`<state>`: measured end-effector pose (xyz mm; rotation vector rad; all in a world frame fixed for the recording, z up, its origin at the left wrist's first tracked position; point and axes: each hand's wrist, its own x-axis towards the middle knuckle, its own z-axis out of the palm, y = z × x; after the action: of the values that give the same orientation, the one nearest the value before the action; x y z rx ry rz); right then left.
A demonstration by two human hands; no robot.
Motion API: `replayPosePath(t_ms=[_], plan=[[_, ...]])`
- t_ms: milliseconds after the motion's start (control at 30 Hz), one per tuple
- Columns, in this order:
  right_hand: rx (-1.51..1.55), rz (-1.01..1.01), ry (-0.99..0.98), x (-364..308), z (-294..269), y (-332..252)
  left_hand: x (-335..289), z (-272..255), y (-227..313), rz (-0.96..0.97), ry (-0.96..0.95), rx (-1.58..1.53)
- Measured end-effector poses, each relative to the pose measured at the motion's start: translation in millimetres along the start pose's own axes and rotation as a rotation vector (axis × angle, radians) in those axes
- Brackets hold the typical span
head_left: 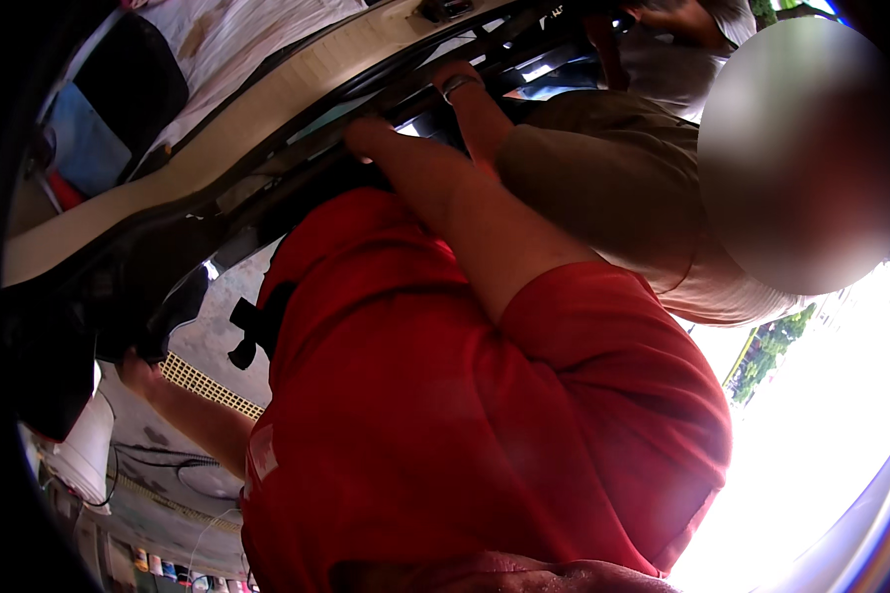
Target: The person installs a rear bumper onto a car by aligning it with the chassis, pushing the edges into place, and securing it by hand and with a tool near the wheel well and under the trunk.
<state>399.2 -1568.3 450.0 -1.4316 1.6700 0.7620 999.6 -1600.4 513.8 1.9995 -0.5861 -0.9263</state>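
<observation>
Evidently, in the head view, your left hand (140, 376) and right hand (368, 138) meet the long dark vehicle part (158, 267) well apart, presumably to steady it, though you cannot tell how far either's fingers close. Count one dark part, beside one beige trim strip (267, 106), your two hands, and one co-worker's watch-wearing hand (457, 73) near your right.

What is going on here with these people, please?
The person in the red fabric shirt has the left hand at the lower end of a long, black, curved panel, the right hand farther along. A co-worker's hand with a metallic wristband is near the right one. The grips are too dark to tell.
</observation>
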Motion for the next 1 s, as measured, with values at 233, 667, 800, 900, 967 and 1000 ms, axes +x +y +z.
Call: replayPosePath(t_ms=[233,667,800,900,967,1000], plan=[[-0.01,-0.109,0.095,-5.6,0.6,-1.9,0.4,-5.2,-4.4,0.007,-0.001,0.018],[0.008,-0.041,0.068,5.5,-3.0,0.8,3.9,4.7,0.5,0.008,-0.019,-0.023],[0.01,-0.036,0.037,14.0,-1.2,0.2,12.6,2.8,-2.4,0.001,-0.052,-0.047],[-0.01,-0.058,0.069,17.9,-1.8,0.5,21.3,2.3,-3.1,0.001,-0.071,-0.065],[-0.017,-0.04,0.049,19.3,-3.6,-0.7,26.5,5.4,-1.7,-0.014,-0.012,-0.058],[-0.022,-0.019,0.027,20.0,-5.4,-0.5,26.3,7.2,-1.1,-0.012,-0.009,-0.068]])
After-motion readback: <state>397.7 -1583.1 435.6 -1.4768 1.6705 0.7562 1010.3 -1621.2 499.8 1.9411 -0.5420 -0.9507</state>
